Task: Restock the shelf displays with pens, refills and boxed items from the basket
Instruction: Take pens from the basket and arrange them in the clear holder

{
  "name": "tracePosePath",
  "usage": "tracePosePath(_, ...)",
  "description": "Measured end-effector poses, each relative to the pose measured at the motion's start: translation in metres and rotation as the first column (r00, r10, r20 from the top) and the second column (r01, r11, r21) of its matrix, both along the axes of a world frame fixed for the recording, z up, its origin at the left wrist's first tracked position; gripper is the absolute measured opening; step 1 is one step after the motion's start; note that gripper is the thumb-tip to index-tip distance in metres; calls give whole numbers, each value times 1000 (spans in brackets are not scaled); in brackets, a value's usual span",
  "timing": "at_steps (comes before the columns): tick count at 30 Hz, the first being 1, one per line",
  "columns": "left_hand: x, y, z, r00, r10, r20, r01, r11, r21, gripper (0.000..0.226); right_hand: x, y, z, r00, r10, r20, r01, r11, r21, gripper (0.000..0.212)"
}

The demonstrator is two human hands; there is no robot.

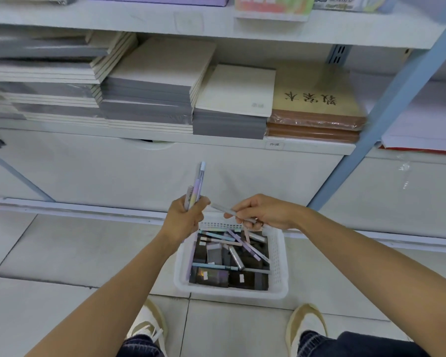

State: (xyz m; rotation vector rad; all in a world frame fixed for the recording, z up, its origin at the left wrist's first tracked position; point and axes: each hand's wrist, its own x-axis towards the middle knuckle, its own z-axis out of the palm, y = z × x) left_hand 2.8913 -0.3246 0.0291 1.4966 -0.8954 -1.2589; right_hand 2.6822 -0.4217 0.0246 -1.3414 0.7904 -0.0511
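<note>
Pens (196, 188) are standing bunched in the left hand (188, 215), which is gripping them above the white basket (278, 256) on the floor (62, 248); the right hand (268, 212) is pinching 1 grey pen (223, 210). Notebook stacks (150, 86) are filling the shelf (165, 140) ahead, a blue post (388, 104) slanting at right.

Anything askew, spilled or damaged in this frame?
Nothing spilled or visibly damaged. Loose pens lie crisscrossed over the dark boxes in the white basket, and the notebook stacks at the left of the shelf sit fanned and skewed rather than squared.
</note>
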Motion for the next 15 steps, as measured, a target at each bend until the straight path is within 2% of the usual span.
tracePosePath(2,-2,-4,11,1000,-2,15,2,1000,-14,16,4,2,16,1000,-1,4,1,999,-50,23)
tracePosePath(5,2,-6,25,987,-37,159,39,999,-8,18,6,5,48,1000,8,16,-6,992,-126,24)
tracePosePath(7,6,-6,37,980,-28,197,34,999,-25,24,4,5,72,998,13,62,-4,990,-141,28)
tracePosePath(11,13,-6,70,994,68,88,-60,994,-89,26,1,8,126,932,-117,343,161,982,-102,26)
tracePosePath(15,12,-10,120,997,44,63,-31,982,-186,30,10,17,176,791,-212,574,423,867,-264,14)
